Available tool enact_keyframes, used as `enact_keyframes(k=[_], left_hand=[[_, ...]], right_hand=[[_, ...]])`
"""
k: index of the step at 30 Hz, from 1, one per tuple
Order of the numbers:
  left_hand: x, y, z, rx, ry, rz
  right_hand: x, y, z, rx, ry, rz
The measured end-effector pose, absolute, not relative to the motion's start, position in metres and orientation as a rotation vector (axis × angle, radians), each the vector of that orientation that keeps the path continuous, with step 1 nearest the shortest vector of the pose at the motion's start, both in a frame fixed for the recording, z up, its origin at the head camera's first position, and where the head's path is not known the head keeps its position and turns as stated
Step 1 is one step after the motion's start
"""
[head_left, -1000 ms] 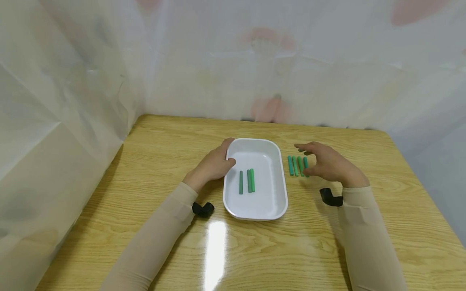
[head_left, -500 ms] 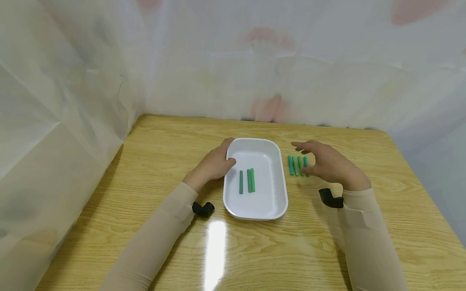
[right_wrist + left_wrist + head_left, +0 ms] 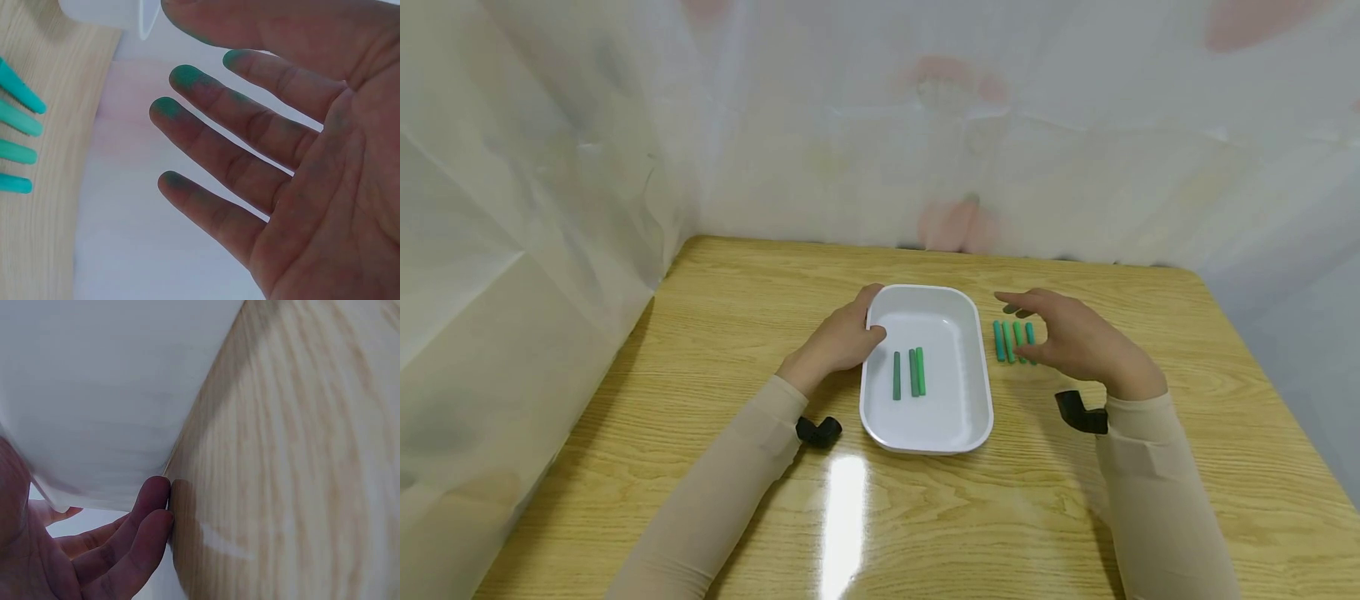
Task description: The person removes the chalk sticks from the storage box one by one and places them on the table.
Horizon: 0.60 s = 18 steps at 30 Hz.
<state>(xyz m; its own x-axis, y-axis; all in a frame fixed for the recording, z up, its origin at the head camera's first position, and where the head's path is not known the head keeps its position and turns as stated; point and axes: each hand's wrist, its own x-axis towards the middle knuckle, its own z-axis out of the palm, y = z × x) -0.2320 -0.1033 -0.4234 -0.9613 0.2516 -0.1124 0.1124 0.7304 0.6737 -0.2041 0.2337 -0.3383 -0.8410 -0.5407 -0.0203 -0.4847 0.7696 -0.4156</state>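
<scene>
My left hand [image 3: 835,342] grips the left side of a white rectangular tray [image 3: 951,408], thumb over the rim and fingers along the outer wall. Inside the tray lie a dark green pastel stick [image 3: 897,377] on its own and another dark green stick [image 3: 913,373] right beside a bright green stick [image 3: 921,372]. My right hand [image 3: 1078,346] hovers, thumb and fingers spread, over a row of several green and teal pastel sticks [image 3: 1008,342] on the table. It holds nothing. In the right wrist view, its fingertips [image 3: 187,76] are smeared green.
The wooden table [image 3: 737,292] ends at the back against a pale hanging sheet [image 3: 820,167] with faint pink patches. A similar sheet hangs along the left side. Black wrist mounts [image 3: 1081,412] stick out inward from both sleeves.
My right hand has drifted slightly left over the row of sticks, its fingertips nearer the tray. The left hand, the tray and the sticks have not visibly moved.
</scene>
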Motion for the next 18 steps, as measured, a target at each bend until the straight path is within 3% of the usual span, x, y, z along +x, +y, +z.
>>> enact_keyframes(k=[18], left_hand=[[-0.232, -0.102, -0.424, 0.286, 2.737, 1.057]], right_hand=[[-0.192, 0.219, -0.33, -0.941, 2.834, -0.602]])
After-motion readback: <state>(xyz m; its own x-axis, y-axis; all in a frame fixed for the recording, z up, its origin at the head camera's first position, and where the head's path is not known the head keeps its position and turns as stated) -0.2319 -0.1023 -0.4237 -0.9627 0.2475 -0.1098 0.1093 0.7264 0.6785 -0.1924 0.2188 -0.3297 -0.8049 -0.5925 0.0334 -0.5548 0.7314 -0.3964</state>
